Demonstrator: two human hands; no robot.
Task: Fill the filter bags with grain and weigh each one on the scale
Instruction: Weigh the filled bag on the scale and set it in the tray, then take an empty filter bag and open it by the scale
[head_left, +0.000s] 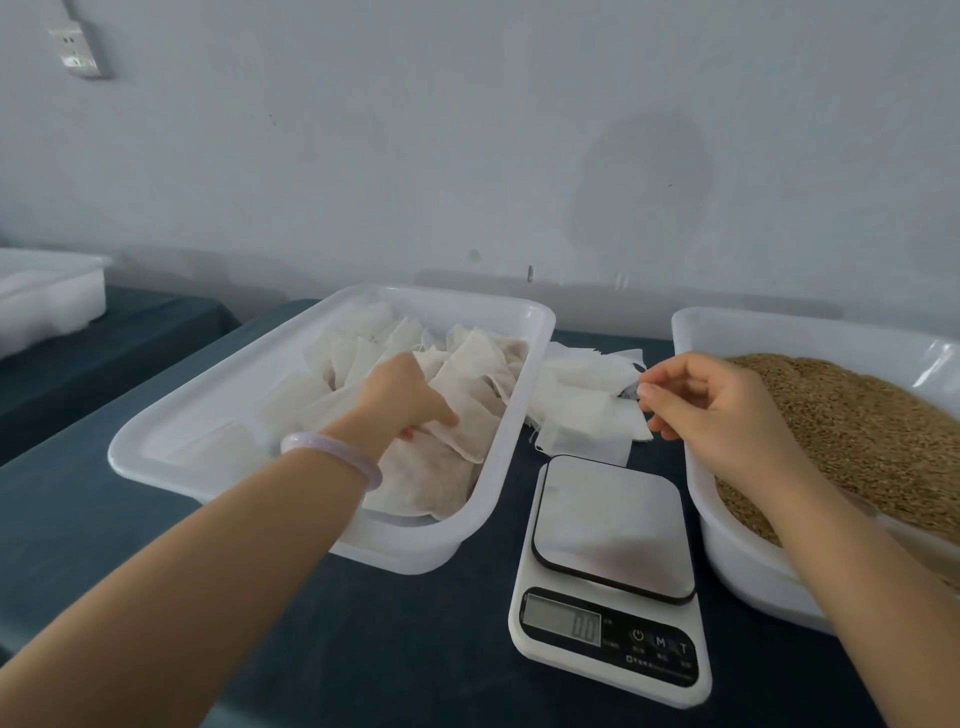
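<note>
Nearest on the dark table (363, 649) sits the scale (608, 525), its plate bare and its display (561, 626) reading 0.0. To its left, the left hand (402, 395), with a pale bracelet (332, 449) on the wrist, reaches into the white tray (311, 514) and grips one filled filter bag (467, 431) between thumb and fingers, on top of the heap. The right hand (722, 410) hangs above the near edge of the grain tray (737, 561), fingers curled and tips pinched on a small dark item (630, 393) at the edge of the loose pile of empty bags (576, 400) just behind the scale. What that item is cannot be told.

Likely trouble: if the gripped bag's mouth is unsealed, lifting it by one side could spill grain into the tray. The right forearm crosses the grain tray's rim beside the scale, so a careless sweep could nudge the plate and upset the zero. A tug on the pile could drag empty bags onto the plate.

Counts: one scale and two hands. There are three trays: one of bags, one heaped with grain (841, 431), and a third (47, 296) far left. The bags overlap too much to count exactly, well over ten. One wall socket (78, 52).
</note>
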